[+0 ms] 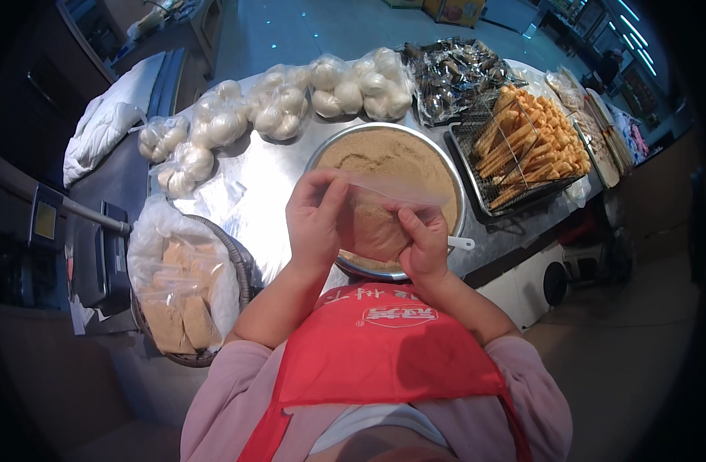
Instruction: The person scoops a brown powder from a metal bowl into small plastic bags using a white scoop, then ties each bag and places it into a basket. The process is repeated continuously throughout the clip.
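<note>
A clear zip bag [367, 231] with light-brown powder in its lower part is held between my two hands, over a large round metal basin [460, 190]. My left hand [315, 222] pinches the bag's upper left edge between thumb and fingers. My right hand [425, 239] grips its right side. More brown powder [387, 147] fills the basin. From beneath my right hand, a white handle [461, 243] sticks out over the basin's right rim; its other end is hidden.
Left stands a wicker basket [237, 248] with filled zip bags [185, 312], beside a scale [107, 254]. Bagged white buns [278, 110] line the metal table's far side. Dark wrapped packs [457, 75] and a wire basket [474, 190] of fried dough sticks [532, 138] stand right.
</note>
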Available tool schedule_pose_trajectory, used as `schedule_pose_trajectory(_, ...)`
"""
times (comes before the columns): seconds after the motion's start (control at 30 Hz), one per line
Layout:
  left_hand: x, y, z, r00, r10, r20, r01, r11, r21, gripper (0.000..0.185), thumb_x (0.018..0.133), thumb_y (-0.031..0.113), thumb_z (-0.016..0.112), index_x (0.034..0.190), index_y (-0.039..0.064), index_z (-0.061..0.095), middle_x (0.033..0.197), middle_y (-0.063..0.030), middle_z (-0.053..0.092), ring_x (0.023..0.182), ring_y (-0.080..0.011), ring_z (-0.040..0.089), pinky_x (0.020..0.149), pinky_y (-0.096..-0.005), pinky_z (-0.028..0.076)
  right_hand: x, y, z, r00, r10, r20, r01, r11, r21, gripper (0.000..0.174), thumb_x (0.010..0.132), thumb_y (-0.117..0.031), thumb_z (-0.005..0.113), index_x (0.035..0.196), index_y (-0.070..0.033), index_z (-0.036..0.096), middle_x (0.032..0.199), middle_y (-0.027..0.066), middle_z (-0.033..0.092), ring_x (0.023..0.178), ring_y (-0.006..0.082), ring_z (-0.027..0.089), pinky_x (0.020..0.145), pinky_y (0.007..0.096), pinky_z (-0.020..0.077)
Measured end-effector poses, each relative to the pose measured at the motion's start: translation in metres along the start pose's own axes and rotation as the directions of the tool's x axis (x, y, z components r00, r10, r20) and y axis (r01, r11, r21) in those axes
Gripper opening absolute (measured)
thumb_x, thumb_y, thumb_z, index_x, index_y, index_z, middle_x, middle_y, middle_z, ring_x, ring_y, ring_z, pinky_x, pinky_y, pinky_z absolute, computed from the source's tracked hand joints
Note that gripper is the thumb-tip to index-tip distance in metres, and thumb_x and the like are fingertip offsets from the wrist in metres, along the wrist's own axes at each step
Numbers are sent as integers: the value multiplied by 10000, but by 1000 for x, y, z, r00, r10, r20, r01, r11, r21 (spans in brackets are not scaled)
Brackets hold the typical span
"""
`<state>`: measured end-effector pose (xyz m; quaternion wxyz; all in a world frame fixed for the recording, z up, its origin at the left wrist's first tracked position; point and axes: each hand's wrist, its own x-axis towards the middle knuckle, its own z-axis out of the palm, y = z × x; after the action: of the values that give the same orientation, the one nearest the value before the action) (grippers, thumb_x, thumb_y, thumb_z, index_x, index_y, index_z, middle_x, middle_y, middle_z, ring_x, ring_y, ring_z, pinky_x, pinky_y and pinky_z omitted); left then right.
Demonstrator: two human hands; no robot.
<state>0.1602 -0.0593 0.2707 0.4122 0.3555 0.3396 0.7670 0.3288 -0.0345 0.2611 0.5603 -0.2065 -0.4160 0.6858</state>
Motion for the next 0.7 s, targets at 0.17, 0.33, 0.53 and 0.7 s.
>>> schedule_pose_trajectory(0.17,-3,-3,-5,974,142,177,-200,906,373,109,954,99,706,1004,6,682,1019,-106,699,954,-221,660,872,-324,511,36,-57,-3,956,-173,236,284,747,-601,317,831,-114,788,1123,-39,690,1196,111,690,1221,250,605,1063,398,457)
schedule_pose_trajectory(0.33,-4,-3,0,908,238,346,-387,792,472,91,918,64,716,1002,32,706,991,-119,701,919,-274,660,798,-359,521,46,-78,11,818,6,575,560,219,-799,236,831,-173,787,1033,-84,702,1033,95,688,1034,326,632,915,425,488)
schedule_pose_trajectory(0.53,-8,-4,3,910,243,337,-393,766,508,83,902,53,731,981,34,715,958,-113,710,891,-275,672,796,-352,521,42,-68,19,835,49,548,523,239,-818,154,847,-200,734,926,-77,686,941,96,673,954,336,620,860,445,489)
schedule_pose_trajectory(0.7,-11,-9,3,922,207,328,-356,786,506,82,909,62,731,983,32,716,964,-113,713,914,-264,676,820,-353,523,40,-69,12,844,45,535,503,281,-817,149,853,-201,734,923,-82,679,906,101,663,917,332,624,818,429,482)
